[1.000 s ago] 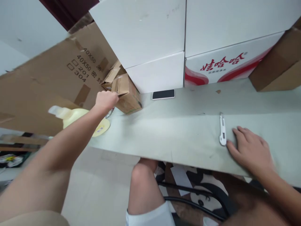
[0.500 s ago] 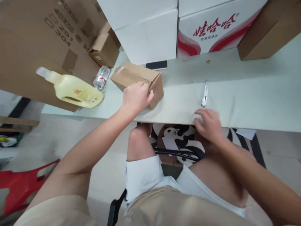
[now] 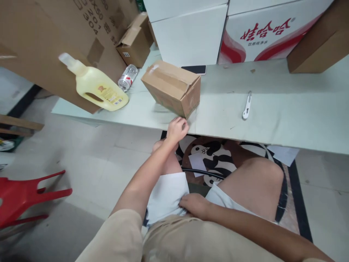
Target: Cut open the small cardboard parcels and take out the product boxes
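Observation:
My left hand [image 3: 177, 130] is at the front edge of the table, just below the near corner of a small brown cardboard box [image 3: 170, 89]. Its fingers are curled together; whether they hold anything is hidden. The box stands on the table with its top flaps closed and a strip of tape along them. In my lap, my right hand [image 3: 195, 205] rests on the white shorts [image 3: 169, 191], fingers lying against the cloth. A white utility knife [image 3: 247, 106] lies on the table right of the box.
Left of the box lie a yellow detergent bottle [image 3: 99, 87] and a clear plastic bottle [image 3: 128, 77]. A phone [image 3: 195, 69] lies behind it. White cartons [image 3: 188, 36] and a large brown carton [image 3: 62, 43] line the back. A red stool [image 3: 24, 196] stands on the floor at left.
My left hand has let go of the box and come down to the table edge. My right hand has left the table edge near the knife and dropped to my lap.

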Available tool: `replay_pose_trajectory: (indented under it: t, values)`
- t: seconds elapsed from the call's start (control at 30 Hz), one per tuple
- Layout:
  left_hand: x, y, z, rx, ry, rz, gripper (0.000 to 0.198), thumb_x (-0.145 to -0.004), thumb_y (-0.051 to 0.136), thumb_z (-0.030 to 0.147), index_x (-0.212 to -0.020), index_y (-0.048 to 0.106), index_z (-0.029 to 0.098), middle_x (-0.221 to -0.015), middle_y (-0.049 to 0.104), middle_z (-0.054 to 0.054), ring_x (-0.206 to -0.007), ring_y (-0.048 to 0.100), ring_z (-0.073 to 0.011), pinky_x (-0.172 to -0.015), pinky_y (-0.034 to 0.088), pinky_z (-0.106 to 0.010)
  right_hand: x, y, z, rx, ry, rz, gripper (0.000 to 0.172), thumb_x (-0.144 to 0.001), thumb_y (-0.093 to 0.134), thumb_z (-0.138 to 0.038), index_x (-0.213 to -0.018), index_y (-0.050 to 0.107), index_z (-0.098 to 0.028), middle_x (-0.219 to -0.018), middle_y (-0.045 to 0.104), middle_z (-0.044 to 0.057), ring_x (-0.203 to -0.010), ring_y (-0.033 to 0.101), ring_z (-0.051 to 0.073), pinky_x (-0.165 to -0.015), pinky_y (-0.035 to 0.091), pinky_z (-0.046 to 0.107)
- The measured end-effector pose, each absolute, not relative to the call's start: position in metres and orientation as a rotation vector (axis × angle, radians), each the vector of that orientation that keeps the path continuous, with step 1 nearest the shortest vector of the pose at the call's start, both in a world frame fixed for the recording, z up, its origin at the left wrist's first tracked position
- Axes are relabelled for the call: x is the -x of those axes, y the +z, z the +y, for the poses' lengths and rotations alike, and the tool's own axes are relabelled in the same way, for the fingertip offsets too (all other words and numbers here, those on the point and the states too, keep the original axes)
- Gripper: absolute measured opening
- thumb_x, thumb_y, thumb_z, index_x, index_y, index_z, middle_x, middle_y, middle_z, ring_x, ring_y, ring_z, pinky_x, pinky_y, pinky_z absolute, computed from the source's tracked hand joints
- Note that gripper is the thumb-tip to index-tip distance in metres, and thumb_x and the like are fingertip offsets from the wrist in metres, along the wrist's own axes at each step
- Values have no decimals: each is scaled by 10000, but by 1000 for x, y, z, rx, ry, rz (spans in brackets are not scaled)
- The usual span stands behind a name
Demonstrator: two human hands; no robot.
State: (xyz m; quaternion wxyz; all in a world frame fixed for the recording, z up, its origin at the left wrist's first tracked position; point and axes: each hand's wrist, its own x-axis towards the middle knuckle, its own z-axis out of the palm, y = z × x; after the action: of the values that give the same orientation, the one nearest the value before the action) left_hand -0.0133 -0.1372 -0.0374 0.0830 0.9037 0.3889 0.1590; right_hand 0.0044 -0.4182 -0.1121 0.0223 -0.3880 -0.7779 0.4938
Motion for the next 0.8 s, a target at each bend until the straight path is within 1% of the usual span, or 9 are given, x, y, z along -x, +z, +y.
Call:
replay_pose_trajectory:
  t: [0.07,0.23,0.37,0.47,0.53,0.6,0.67,0.73,0.8]
  values:
    - [2,-47,-124,-2669,470,1194,183,-920,489,180,-827,645,201,-893,709,-85,-909,641,-230,-849,494,-349,0,-113,-424,1328,1581,-2389,345,-886,619,-302,-1206,679,-187,-1223,738,128,-1110,700,296,-829,487,327]
    - [-9,-64,-114,-2637,470,1256,157,-899,547,193,-766,631,202,-845,705,-101,-906,650,-266,-855,483,-396,5,-107,-431,1476,1711,-2322,405,-885,555,-243,-1272,655,-177,-1167,758,146,-1043,715,303,-833,474,340]
    - [-10,-72,-115,-2640,474,1281,159,-905,529,201,-800,648,193,-882,716,-127,-943,658,-293,-872,477,-427,-8,-104,-420,1320,1769,-2255,421,-888,558,-229,-1300,641,-205,-1164,754,77,-1030,687,211,-839,463,268]
    - [-11,-75,-114,-2649,464,1275,158,-903,527,213,-826,662,191,-915,723,-134,-980,653,-306,-894,469,-441,-23,-112,-398,1255,1787,-2219,309,-893,572,-207,-1181,684,-217,-1027,750,6,-890,655,134,-758,452,209]
    - [-12,-76,-114,-2651,449,1273,163,-901,526,219,-836,671,186,-927,726,-139,-992,649,-312,-905,464,-449,-31,-124,-378,1295,1754,-2210,187,-934,564,-243,-1046,709,-206,-918,731,-4,-815,629,121,-732,453,214]
    - [-12,-76,-113,-2649,433,1276,177,-907,519,222,-855,682,178,-943,729,-145,-1007,645,-317,-920,460,-455,-33,-139,-362,1400,1677,-2205,205,-985,552,-318,-948,704,-184,-868,706,14,-805,625,133,-769,485,252]
    - [-13,-75,-114,-2642,416,1285,186,-911,518,225,-873,693,174,-965,733,-147,-1026,643,-318,-936,456,-457,-26,-151,-357,1530,1568,-2191,265,-1007,575,-398,-985,692,-161,-948,700,40,-876,647,152,-841,536,318]
    - [-13,-73,-117,-2633,403,1298,188,-910,527,230,-887,704,171,-985,734,-150,-1040,642,-320,-943,455,-457,-12,-157,-365,1643,1445,-2162,325,-1000,614,-446,-1112,670,-146,-1073,687,61,-960,664,168,-889,572,377]
    - [-12,-70,-119,-2625,397,1311,200,-909,526,228,-905,715,163,-1000,736,-159,-1051,643,-326,-946,454,-461,2,-156,-382,1709,1308,-2119,328,-992,630,-418,-1162,649,-137,-1090,679,69,-960,663,175,-886,576,389]
